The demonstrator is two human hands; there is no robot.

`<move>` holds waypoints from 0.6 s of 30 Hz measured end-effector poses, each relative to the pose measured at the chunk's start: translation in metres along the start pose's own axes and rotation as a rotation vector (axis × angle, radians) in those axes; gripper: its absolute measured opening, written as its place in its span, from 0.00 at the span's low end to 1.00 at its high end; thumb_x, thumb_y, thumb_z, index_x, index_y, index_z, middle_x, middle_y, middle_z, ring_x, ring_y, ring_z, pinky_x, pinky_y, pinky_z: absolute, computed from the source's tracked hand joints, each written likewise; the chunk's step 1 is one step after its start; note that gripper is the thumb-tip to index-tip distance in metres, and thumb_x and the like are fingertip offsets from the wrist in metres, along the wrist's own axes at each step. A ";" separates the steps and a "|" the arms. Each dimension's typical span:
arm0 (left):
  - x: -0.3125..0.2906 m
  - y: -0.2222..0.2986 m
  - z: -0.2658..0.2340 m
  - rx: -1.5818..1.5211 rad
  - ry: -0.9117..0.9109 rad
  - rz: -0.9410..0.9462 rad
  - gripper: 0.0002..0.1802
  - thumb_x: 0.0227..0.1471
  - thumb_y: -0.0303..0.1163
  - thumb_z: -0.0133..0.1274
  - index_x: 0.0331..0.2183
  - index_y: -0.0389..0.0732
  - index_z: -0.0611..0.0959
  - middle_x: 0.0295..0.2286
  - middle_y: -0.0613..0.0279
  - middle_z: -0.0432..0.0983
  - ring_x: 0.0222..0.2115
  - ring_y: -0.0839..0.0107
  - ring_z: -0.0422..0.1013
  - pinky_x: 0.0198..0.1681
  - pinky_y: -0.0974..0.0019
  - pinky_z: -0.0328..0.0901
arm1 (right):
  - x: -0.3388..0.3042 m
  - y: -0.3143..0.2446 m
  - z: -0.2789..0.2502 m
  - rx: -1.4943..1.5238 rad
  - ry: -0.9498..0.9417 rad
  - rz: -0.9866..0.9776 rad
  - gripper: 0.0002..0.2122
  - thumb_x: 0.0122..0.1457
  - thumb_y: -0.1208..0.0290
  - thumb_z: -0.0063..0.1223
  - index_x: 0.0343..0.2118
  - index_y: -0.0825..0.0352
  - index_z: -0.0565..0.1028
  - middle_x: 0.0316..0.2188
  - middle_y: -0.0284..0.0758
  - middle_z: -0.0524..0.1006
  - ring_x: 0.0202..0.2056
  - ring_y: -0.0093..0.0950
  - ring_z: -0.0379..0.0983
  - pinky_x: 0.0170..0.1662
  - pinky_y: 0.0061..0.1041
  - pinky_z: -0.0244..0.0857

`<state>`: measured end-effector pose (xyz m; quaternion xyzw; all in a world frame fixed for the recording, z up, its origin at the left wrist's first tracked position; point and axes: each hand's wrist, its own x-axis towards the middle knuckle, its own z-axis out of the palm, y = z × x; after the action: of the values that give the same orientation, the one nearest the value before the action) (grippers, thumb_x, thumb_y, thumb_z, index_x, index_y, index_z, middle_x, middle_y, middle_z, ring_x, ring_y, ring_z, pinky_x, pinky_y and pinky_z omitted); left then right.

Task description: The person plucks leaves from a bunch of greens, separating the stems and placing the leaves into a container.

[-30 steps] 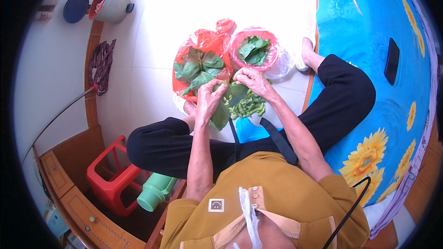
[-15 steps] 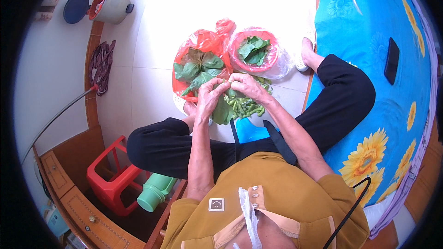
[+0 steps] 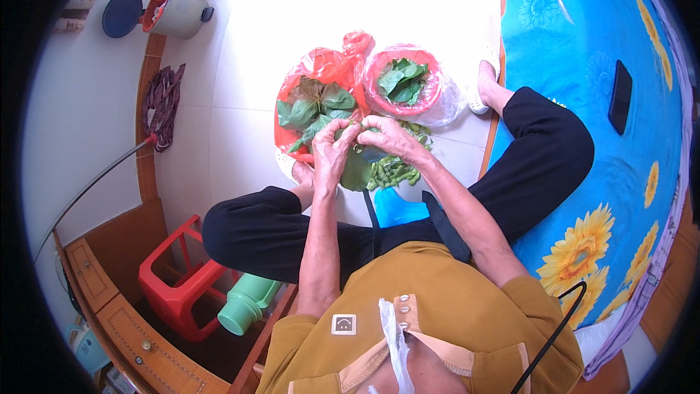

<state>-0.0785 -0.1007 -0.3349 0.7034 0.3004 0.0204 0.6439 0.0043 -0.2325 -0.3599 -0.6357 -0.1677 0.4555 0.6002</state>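
My left hand [image 3: 332,152] and my right hand [image 3: 386,137] meet at the fingertips, both pinching a green leafy stem. A broad green leaf [image 3: 356,172] hangs from it below the fingers. Just beyond my left hand lies a red plastic bag [image 3: 328,64] filled with leafy greens [image 3: 313,106]. Right of that stands a bowl [image 3: 371,73] with a pink rim, lined with clear plastic, with loose leaves [image 3: 402,80] in it. Small green pieces [image 3: 394,172], looking like cut stems or pods, are heaped under my right hand. The exact grip point is partly hidden by my fingers.
A bed with a blue sunflower sheet [image 3: 561,168] runs along the right, with a black phone [image 3: 620,97] on it. At left are a red stool [image 3: 168,277], a green flask [image 3: 248,305], a wooden desk [image 3: 138,335], a mop [image 3: 162,106] and a bin [image 3: 179,13].
Both hands stay together at nearly the same place, with the fingers shifting slightly on the stem. The hanging leaf has turned and moved a little. The rest looks unchanged.
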 end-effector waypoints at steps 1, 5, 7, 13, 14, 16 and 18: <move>-0.001 0.001 0.002 0.011 0.014 0.027 0.09 0.47 0.32 0.54 0.29 0.35 0.80 0.21 0.68 0.74 0.21 0.83 0.65 0.25 0.77 0.61 | 0.001 0.003 0.002 -0.004 0.020 -0.016 0.11 0.49 0.64 0.50 0.28 0.68 0.75 0.23 0.30 0.74 0.28 0.19 0.68 0.34 0.21 0.62; -0.002 0.006 0.005 0.018 0.034 0.038 0.08 0.48 0.30 0.53 0.29 0.34 0.79 0.21 0.68 0.74 0.22 0.82 0.65 0.26 0.76 0.61 | 0.005 0.010 0.008 -0.046 0.075 -0.058 0.13 0.49 0.63 0.45 0.27 0.69 0.74 0.20 0.33 0.73 0.25 0.22 0.67 0.31 0.23 0.62; -0.002 0.005 0.004 0.022 0.098 0.053 0.08 0.48 0.30 0.53 0.29 0.34 0.79 0.21 0.68 0.74 0.22 0.82 0.65 0.26 0.76 0.61 | 0.001 0.000 0.006 -0.131 0.077 -0.046 0.12 0.48 0.63 0.45 0.26 0.68 0.74 0.20 0.34 0.72 0.25 0.23 0.68 0.31 0.24 0.62; 0.007 -0.001 -0.001 -0.028 0.098 0.035 0.08 0.48 0.31 0.53 0.29 0.35 0.79 0.21 0.69 0.73 0.23 0.83 0.64 0.27 0.77 0.60 | 0.000 0.012 0.001 -0.019 -0.040 -0.084 0.10 0.47 0.65 0.44 0.24 0.67 0.74 0.21 0.35 0.71 0.26 0.24 0.68 0.32 0.24 0.61; 0.007 0.001 -0.001 -0.054 0.093 0.018 0.08 0.48 0.31 0.53 0.29 0.35 0.79 0.21 0.69 0.73 0.23 0.83 0.64 0.27 0.77 0.60 | 0.000 0.012 -0.004 -0.061 -0.073 -0.071 0.10 0.49 0.65 0.45 0.26 0.68 0.74 0.22 0.34 0.72 0.28 0.23 0.68 0.34 0.23 0.62; 0.007 -0.001 -0.004 -0.036 0.091 0.054 0.08 0.49 0.30 0.53 0.29 0.35 0.79 0.22 0.69 0.73 0.24 0.84 0.64 0.28 0.77 0.61 | -0.001 0.008 -0.003 -0.001 -0.022 -0.038 0.11 0.50 0.65 0.46 0.29 0.68 0.73 0.24 0.33 0.72 0.28 0.22 0.68 0.34 0.23 0.62; 0.007 0.001 -0.003 -0.044 0.079 0.072 0.07 0.49 0.29 0.53 0.29 0.35 0.79 0.23 0.69 0.73 0.24 0.84 0.65 0.29 0.77 0.61 | -0.003 -0.001 -0.003 0.098 -0.023 -0.014 0.11 0.53 0.64 0.47 0.34 0.67 0.72 0.26 0.30 0.72 0.29 0.19 0.67 0.34 0.22 0.62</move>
<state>-0.0741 -0.0950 -0.3361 0.6982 0.2996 0.0781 0.6455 0.0057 -0.2368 -0.3578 -0.5989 -0.1566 0.4663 0.6320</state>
